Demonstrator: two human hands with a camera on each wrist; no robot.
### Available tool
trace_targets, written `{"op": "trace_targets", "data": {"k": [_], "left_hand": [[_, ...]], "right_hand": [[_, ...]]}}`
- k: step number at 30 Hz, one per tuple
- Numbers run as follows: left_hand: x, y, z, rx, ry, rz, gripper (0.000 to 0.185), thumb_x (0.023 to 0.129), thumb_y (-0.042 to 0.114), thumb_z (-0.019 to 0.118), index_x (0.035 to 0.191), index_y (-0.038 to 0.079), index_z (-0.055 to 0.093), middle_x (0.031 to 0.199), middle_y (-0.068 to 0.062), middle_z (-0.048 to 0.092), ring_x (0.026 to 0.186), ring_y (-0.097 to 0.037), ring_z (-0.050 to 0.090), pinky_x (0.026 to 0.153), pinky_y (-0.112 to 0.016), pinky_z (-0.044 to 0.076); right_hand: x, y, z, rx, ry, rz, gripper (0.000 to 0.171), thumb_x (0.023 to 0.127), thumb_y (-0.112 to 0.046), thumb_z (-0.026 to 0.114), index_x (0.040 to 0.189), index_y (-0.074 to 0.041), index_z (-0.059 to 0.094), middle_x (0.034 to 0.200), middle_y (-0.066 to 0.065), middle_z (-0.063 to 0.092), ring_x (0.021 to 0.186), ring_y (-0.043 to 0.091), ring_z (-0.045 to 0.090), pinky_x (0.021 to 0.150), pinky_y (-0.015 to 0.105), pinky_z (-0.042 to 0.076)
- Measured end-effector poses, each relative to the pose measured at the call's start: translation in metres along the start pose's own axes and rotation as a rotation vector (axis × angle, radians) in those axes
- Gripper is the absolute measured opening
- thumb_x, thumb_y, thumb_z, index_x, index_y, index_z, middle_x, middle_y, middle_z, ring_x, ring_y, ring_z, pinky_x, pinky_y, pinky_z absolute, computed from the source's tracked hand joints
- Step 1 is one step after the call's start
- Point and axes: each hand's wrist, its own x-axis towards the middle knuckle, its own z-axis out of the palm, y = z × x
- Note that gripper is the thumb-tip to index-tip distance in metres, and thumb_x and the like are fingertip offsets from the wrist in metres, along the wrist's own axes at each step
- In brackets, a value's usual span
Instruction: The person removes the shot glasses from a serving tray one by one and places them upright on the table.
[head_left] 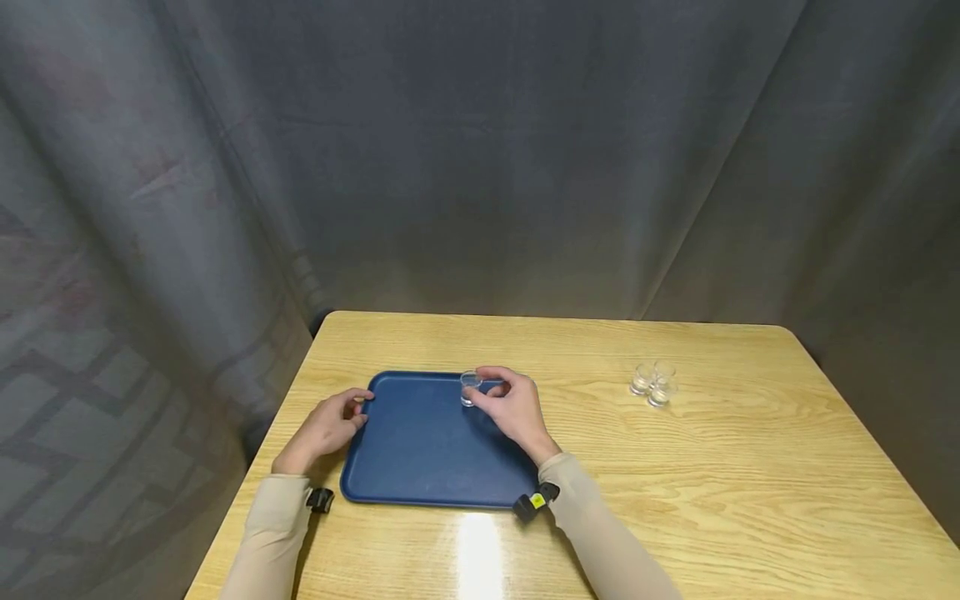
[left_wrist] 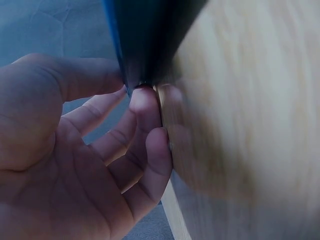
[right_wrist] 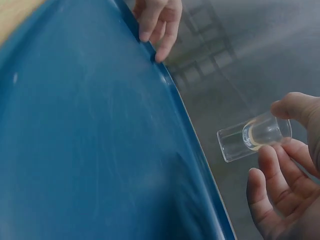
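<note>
**Small glass held over the blue tray**

I am watching the right hand [head_left: 513, 406] pinching a small clear shot glass [head_left: 470, 387] between thumb and fingertips [right_wrist: 267, 165], and it is holding the glass over the far edge of the flat blue plastic tray [head_left: 427, 450]. From the right wrist view the glass [right_wrist: 252, 136] is lying tilted in the fingers, its base toward the palm; whether it is touching the tray I cannot tell. The left hand [head_left: 324, 427] is resting at the tray's left rim, fingers loosely curled with the fingertips [left_wrist: 145, 102] touching the rim's edge where it meets the light wooden surface [head_left: 750, 467]. Well off to the right of the right hand, three more small clear glasses [head_left: 654, 384] are standing clustered together on the surface.
</note>
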Motion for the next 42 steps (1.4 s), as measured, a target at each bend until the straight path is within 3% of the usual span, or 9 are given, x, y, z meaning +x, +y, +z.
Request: {"op": "trace_targets", "data": {"k": [4,20,29,42], "left_hand": [[0.000,-0.001,-0.001,-0.006,-0.006,-0.017,0.036,0.102,0.003,0.063,0.138,0.000,0.065,0.093,-0.006,0.056,0.082,-0.019,0.054,0.074,-0.033,0.042],[0.000,0.000,0.001,-0.006,-0.010,-0.018,0.037,0.102,0.003,0.063,0.138,0.000,0.064,0.094,-0.006,0.056,0.082,-0.019,0.054,0.075,-0.035,0.042],[-0.001,-0.001,0.001,-0.013,-0.006,-0.025,0.036,0.102,0.003,0.063,0.138,0.001,0.065,0.094,-0.006,0.056,0.083,-0.020,0.054,0.074,-0.034,0.042],[-0.001,0.000,0.001,-0.013,0.001,-0.029,0.035,0.101,0.003,0.064,0.137,0.001,0.065,0.093,-0.005,0.057,0.082,-0.019,0.054,0.073,-0.032,0.041]], "right_hand": [[0.000,0.005,-0.010,0.011,0.030,0.016,0.039,0.087,-0.018,0.089,0.122,-0.006,0.079,0.112,0.011,0.078,0.071,0.008,0.065,0.059,0.021,0.049],[-0.007,0.024,-0.054,-0.002,0.129,0.089,0.038,0.086,-0.018,0.089,0.122,-0.009,0.080,0.114,0.013,0.078,0.074,0.009,0.064,0.058,0.019,0.047],[-0.013,0.039,-0.085,-0.056,0.174,0.122,0.038,0.087,-0.020,0.089,0.122,-0.008,0.080,0.100,0.016,0.079,0.073,0.006,0.065,0.059,0.020,0.049],[-0.030,0.057,-0.137,-0.159,0.247,0.184,0.040,0.090,-0.023,0.086,0.125,-0.006,0.077,0.091,0.011,0.076,0.071,0.003,0.063,0.057,0.021,0.050]]}}
